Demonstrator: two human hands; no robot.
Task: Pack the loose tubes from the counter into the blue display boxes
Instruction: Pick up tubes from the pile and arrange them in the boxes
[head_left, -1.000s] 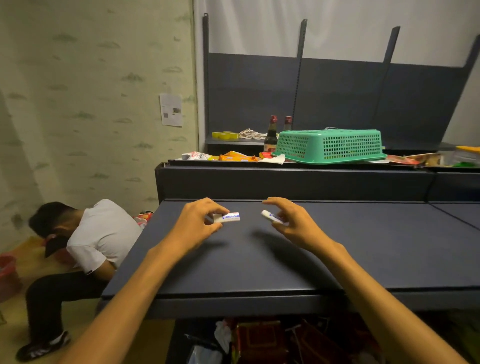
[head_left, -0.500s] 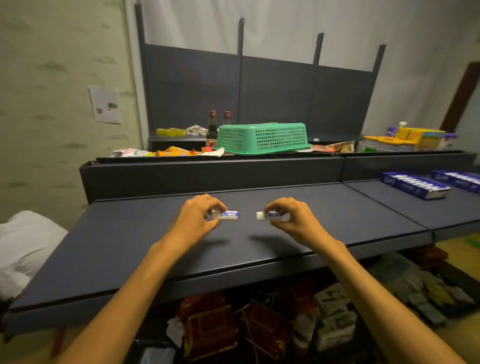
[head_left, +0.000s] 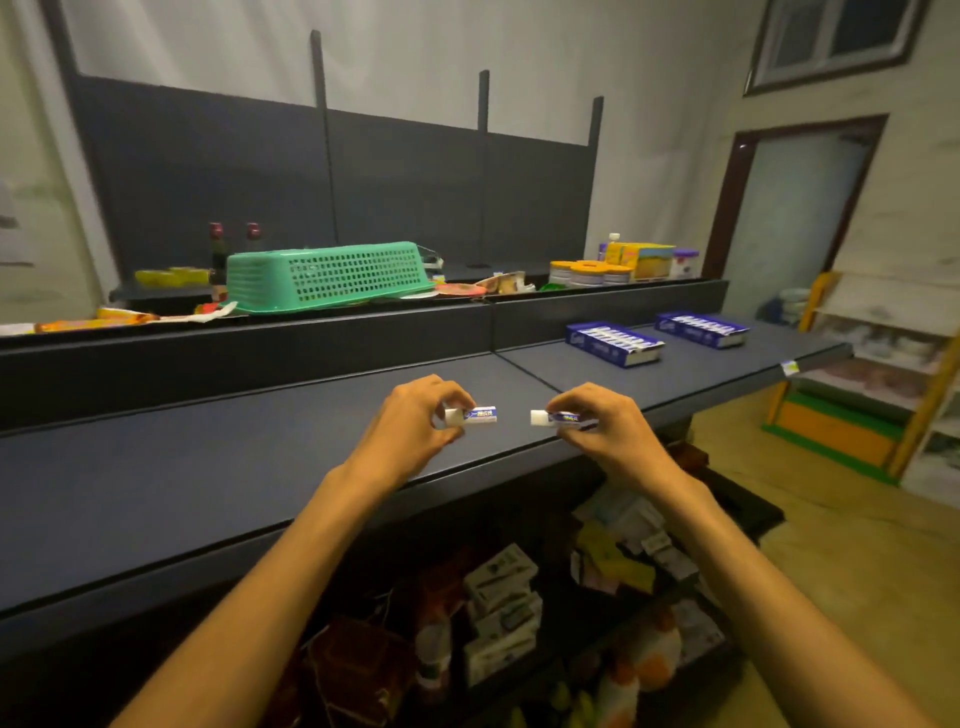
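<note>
"Each hand pinching one?"

"Yes: left hand (head_left: 410, 422) pinches a small white-and-blue tube (head_left: 474, 415), right hand (head_left: 597, 423) its twin (head_left: 558, 418), lying crosswise. The blue cardboard display boxes (head_left: 614, 343) sit far right, nearer the right hand."

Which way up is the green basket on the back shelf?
Upside down: the green basket rests on its flared rim, its solid base on top.

The left hand (head_left: 415, 423) is pinching a small tube (head_left: 477, 415) and the right hand (head_left: 602, 426) is pinching another tube (head_left: 558, 418) (white caps both pointing left) above the dark surface (head_left: 208, 467), while two blue display boxes (head_left: 614, 343) (head_left: 701, 329) are sitting well apart to the right.
</note>
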